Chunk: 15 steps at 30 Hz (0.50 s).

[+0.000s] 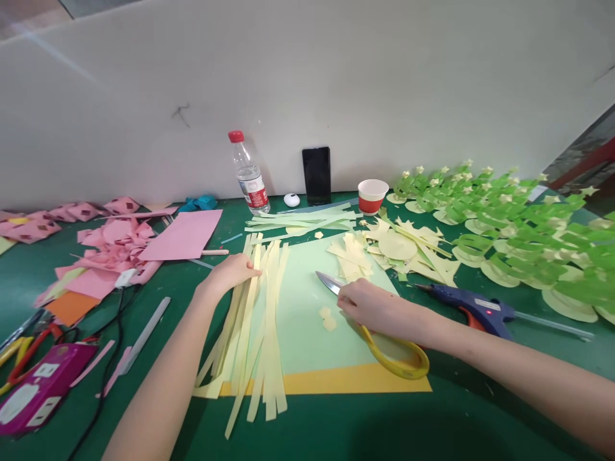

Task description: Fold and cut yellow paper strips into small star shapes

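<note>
My left hand (pixel 235 272) is closed at the upper part of a bundle of long pale yellow paper strips (pixel 273 333), its fingertips pinching at one of them. My right hand (pixel 362 304) is wrapped around scissors with yellow handles (pixel 398 365), and their blades point up and left. Under both lie a light green paper sheet (pixel 307 339) and an orange-yellow sheet (pixel 346 379). Small pale yellow paper pieces (pixel 327 319) rest on the green sheet, left of the right hand. Cut pale scraps (pixel 353 256) lie just beyond the scissors.
A blue glue gun (pixel 473 307) lies right of my right forearm. Green paper trees (pixel 519 237) crowd the right side. Pink paper (pixel 185 235) and a magenta power strip (pixel 45 384) lie left. At the back stand a bottle (pixel 250 179), a phone (pixel 317 176) and a paper cup (pixel 372 195).
</note>
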{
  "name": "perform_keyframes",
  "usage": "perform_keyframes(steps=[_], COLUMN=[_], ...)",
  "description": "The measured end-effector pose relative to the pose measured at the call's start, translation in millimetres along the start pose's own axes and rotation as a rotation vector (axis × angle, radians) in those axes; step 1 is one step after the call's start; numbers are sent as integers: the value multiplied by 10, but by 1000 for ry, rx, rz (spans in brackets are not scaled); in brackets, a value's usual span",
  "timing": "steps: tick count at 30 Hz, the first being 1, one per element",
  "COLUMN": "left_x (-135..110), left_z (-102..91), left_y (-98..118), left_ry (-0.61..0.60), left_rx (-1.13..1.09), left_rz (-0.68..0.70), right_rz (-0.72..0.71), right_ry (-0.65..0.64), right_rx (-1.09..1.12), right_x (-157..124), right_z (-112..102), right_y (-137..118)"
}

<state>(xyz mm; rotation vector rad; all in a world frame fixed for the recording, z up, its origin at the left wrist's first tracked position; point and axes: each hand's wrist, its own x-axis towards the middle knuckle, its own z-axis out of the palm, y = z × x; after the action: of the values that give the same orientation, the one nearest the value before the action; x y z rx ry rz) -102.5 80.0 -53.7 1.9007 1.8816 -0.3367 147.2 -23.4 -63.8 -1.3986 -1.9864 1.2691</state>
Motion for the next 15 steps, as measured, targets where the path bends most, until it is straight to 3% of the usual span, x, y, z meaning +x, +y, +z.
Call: perform_keyframes(steps=[4,8,11,15], left_x=[25,-118,-364,-735], left_z=[-13,-101,-157,-113], left_y=[-11,75,274,640], left_ry=[-29,-39,-63,-187], left_rx=[-79,-214,-372,-550], left_rz=[59,143,285,464], right_rz=[180,186,154,115], right_ry=[-66,-35,-7,11], right_rx=[-58,25,180,393], right_x=[-68,-104,-88,-36], right_z=[-55,-137,-181,-173], right_y=[-49,-106,-155,-210])
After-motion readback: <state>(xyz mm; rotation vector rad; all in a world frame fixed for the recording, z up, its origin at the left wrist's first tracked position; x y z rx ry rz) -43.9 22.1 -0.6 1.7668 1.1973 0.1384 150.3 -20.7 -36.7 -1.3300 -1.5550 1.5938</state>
